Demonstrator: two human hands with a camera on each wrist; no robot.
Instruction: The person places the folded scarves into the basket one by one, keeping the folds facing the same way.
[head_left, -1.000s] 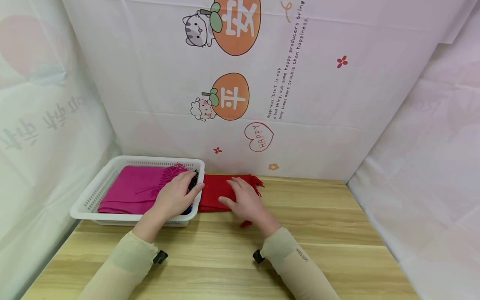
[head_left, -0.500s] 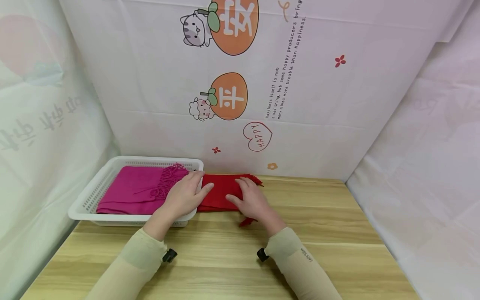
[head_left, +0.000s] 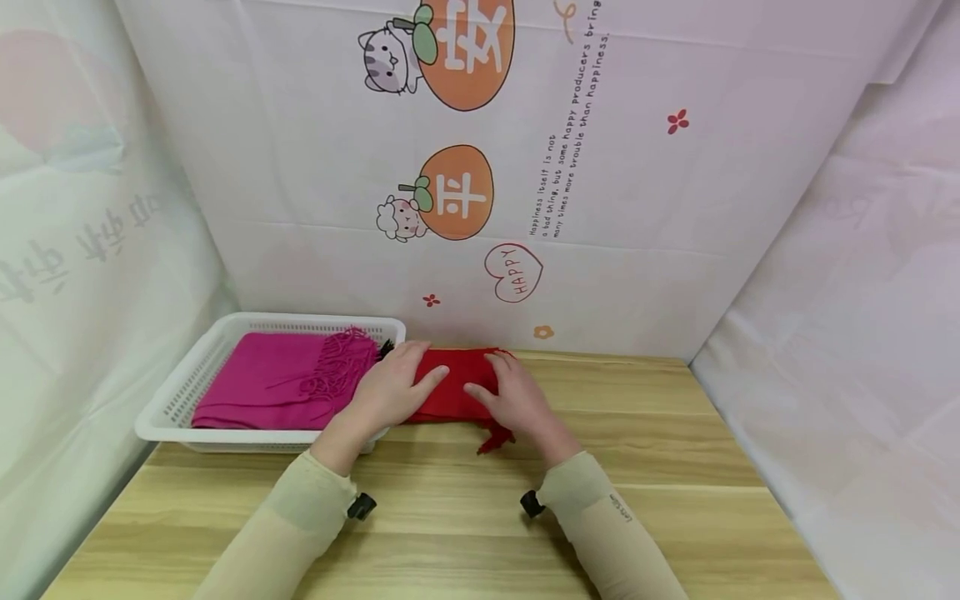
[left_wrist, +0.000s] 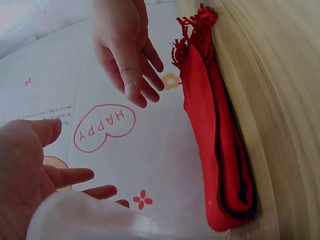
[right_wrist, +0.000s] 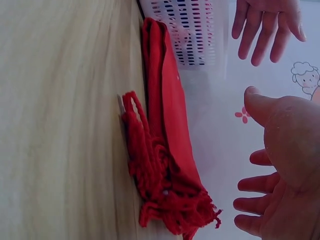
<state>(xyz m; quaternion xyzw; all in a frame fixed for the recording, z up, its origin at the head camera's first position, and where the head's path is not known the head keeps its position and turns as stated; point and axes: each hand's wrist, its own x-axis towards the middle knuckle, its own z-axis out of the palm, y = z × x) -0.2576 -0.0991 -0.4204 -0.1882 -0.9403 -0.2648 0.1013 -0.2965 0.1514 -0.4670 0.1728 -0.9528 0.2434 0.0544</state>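
A folded red scarf (head_left: 456,387) with fringed ends lies on the wooden table, to the right of the white basket. My left hand (head_left: 390,390) hovers over the scarf's left end, near the basket's right rim, fingers extended. Above the scarf's right end is my right hand (head_left: 517,404), its fingers spread and thumb turned inward. Both wrist views show a gap between each hand and the scarf, whose layers (left_wrist: 232,165) and bunched fringe (right_wrist: 175,200) are plain there. Neither hand holds anything.
The white perforated basket (head_left: 176,435) holds a folded magenta scarf (head_left: 262,375) with tangled fringe, and a dark fringe (head_left: 386,348) peeks out beside it. A printed white cloth (head_left: 615,292) hangs right behind the table (head_left: 637,500), with more cloth at both sides.
My left hand has moved right, from over the basket to over the red scarf's left end. My right hand has shifted slightly right. The scarf and basket stay put.
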